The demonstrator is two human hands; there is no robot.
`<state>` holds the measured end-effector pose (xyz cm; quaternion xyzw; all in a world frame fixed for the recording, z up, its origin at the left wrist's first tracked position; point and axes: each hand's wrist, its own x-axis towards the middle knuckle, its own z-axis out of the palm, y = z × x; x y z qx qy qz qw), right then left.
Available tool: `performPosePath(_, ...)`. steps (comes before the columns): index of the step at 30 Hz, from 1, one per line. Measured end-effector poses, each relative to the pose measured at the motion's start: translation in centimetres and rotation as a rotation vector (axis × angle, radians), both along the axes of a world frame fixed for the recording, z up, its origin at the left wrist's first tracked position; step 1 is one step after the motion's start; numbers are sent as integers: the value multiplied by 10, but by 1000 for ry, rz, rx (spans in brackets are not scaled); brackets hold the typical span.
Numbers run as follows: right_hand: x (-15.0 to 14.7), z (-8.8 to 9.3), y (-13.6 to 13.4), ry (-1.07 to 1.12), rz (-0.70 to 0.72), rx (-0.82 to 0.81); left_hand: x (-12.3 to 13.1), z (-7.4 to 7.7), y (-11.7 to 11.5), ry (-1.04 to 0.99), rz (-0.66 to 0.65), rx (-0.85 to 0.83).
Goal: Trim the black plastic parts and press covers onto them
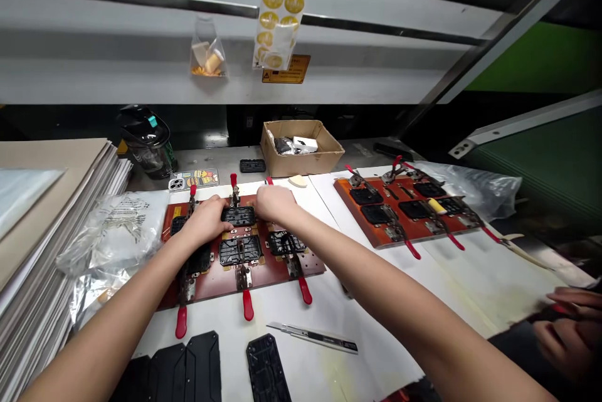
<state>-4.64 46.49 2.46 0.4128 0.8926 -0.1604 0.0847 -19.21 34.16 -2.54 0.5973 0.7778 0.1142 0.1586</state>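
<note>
A black ribbed plastic plate (238,216) lies in the back middle place of a reddish-brown fixture board (207,286). My left hand (205,221) grips its left end, the thumb along the near edge. At the right end, my right hand (275,204) is curled closed against the plate, its fingertips largely hidden. Red-handled toggle clamps line the board, one front clamp (247,301) lying across another black plate (230,251). To the right sits one more plate (278,243) under its clamp (301,280). My left forearm partly covers the board's left side.
A second clamp board (376,236) stands at right, with a yellow roll (437,206) on it. In front lie a utility knife (315,337) and black panels (202,364). Behind are a cardboard box (301,167) and a phone (194,179). Another person's hand (567,336) shows at far right.
</note>
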Motion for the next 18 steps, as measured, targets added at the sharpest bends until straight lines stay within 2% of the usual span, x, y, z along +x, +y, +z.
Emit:
performPosePath(2, -7, 9, 13, 76, -18, 72, -2, -1, -1, 1, -7, 4)
performPosePath(4, -18, 15, 26, 164, 36, 78, -2, 0, -2, 3, -20, 8)
performPosePath(8, -40, 15, 43, 253, 247, -63, -1, 1, -5, -2, -54, 22)
performPosePath(11, -49, 9, 48, 255, 348, -122, -3, -1, -5, -12, -60, 32)
performPosePath(14, -54, 2, 52, 231, 354, -96, -5, -3, -3, -11, -73, 32)
performPosePath(18, -68, -11, 56, 142, 266, -13, -7, -2, -2, 0, -100, 18)
